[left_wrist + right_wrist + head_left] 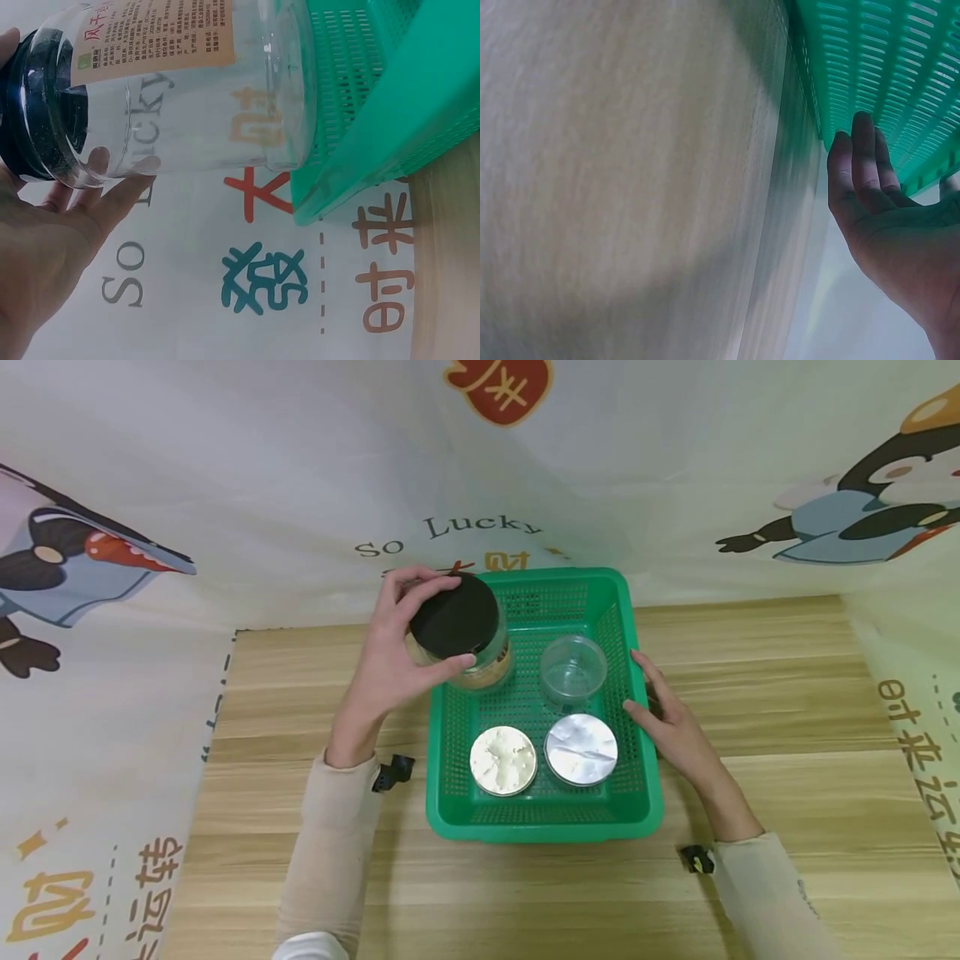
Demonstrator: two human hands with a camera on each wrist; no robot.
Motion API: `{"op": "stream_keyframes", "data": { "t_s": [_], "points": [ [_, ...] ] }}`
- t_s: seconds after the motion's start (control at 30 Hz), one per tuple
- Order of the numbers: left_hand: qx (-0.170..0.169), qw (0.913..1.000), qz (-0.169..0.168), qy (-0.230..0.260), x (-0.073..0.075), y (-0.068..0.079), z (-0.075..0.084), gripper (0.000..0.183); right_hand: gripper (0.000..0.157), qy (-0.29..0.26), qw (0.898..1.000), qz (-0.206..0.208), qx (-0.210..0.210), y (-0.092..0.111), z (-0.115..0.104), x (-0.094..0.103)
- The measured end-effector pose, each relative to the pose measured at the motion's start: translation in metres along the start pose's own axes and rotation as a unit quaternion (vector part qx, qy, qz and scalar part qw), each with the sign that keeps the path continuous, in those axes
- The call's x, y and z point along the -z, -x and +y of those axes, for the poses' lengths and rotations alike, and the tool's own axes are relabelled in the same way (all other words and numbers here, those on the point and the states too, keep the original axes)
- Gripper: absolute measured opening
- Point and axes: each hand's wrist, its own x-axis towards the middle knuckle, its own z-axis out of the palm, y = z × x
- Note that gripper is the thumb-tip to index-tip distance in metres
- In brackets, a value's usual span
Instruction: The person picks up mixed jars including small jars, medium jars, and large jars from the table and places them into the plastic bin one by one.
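My left hand (388, 662) grips a clear jar (491, 670) by its black lid (456, 614), fingers and thumb spread round the top. In the left wrist view the jar bears a tan printed label (154, 37), and its base is at the wall of the green basket (542, 832). The head view has it over the basket's back left corner; whether it rests on the bottom cannot be told. On the basket's right side, my right hand (678, 735) holds the wall, thumb at the rim and fingers along the outside (864, 161).
Inside the basket stand a clear round container (573, 670), a silver-topped round container (581, 749) and a pale gold-topped one (503, 761). The basket sits on a wood-grain table (465, 902). A printed white cloth (300, 485) hangs behind and at both sides.
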Motion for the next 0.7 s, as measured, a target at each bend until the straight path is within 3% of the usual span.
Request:
{"op": "stream_keyframes", "data": {
  "t_s": [0.1,0.27,0.7],
  "points": [
    [-0.005,0.9997,-0.013,-0.020,-0.005,0.000,-0.010,0.076,0.065,-0.001,1.000,-0.001,0.000,0.000,0.001,-0.001],
    [-0.001,0.9980,-0.040,-0.048,-0.013,0.001,-0.013,0.090,0.065,-0.002,1.000,-0.002,-0.002,-0.001,0.001,0.000],
    [0.031,0.9960,-0.058,-0.060,-0.019,0.002,-0.016,0.087,0.066,-0.003,1.000,0.003,0.002,0.000,0.001,-0.001]
  ]
}}
